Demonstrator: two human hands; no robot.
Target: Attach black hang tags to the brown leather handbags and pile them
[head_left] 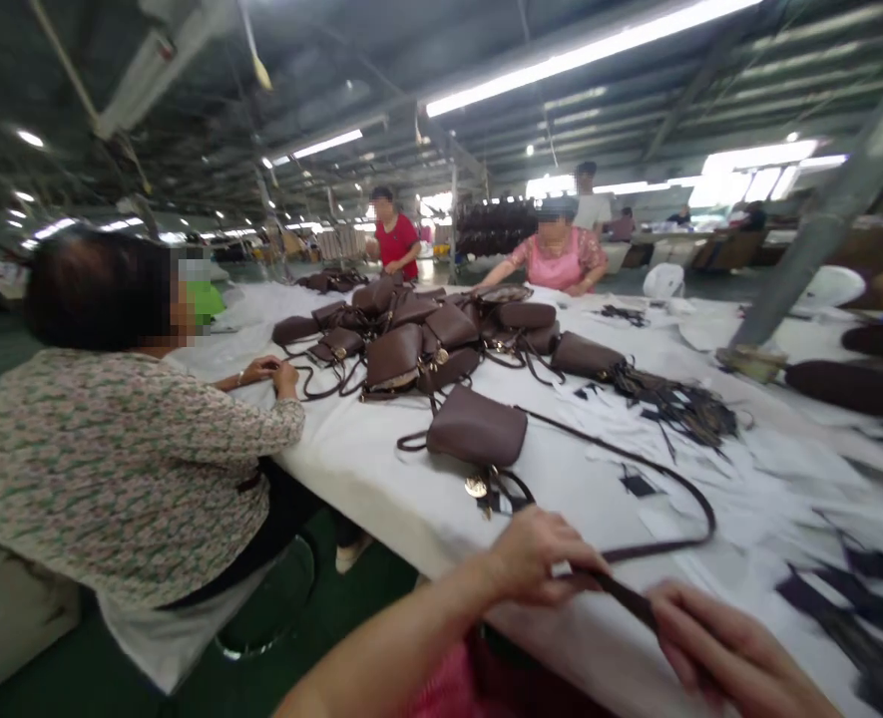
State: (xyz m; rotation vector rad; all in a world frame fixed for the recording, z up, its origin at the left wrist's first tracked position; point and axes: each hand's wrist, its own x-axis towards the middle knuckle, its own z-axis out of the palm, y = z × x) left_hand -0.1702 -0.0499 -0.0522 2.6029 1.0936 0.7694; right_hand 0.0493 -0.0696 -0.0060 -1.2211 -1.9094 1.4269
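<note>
Over the near edge of the table, my left hand (pixel 550 558) is closed on a dark brown strap (pixel 632 603). Fingers of my right hand (pixel 710 638) pinch the same strap a little further right, so a short stretch runs between the two hands. A long brown bag strap (pixel 699 499) loops across the white cloth from a small brown handbag (pixel 478 427) and comes back towards my left hand; whether it is the same piece I cannot tell. The handbag lies on its side, with a round gold charm (pixel 476 487) hanging at its near edge.
A pile of brown handbags (pixel 394 354) covers the middle of the white table (pixel 351 449). Dark tags and strips (pixel 680 404) lie to the right. A seated co-worker (pixel 127 459) is close on my left; others work across the table. A grey post (pixel 822 219) rises at right.
</note>
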